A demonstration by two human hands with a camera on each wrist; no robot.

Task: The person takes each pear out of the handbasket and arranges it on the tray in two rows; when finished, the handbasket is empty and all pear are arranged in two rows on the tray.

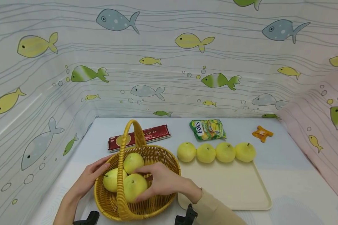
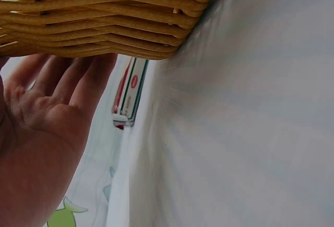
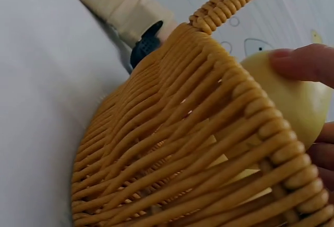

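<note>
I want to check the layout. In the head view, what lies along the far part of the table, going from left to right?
Red biscuit box → green Fox's candy bag → small orange wrapper.

basket mouth: split by the arched handle (image 1: 123,175) running front-back; right hand (image 1: 160,182) fills the right half, wrapped on the front pear (image 1: 133,187); 2 more pears (image 1: 133,162) pack the rest.
basket left side: left hand (image 1: 88,179) flat vs the wicker wall (image 2: 99,23), no gap there.
behind basket: red box (image 1: 139,137) lies close, narrow lane only.
tray front: bare surface (image 1: 228,187), wide open from the right and above.
tray back edge: 4 pears in a touching row (image 1: 215,152), blocks straight reach to candy bag (image 1: 207,129).
far right: table (image 1: 293,175) open; small orange packet (image 1: 262,133) alone.
</note>
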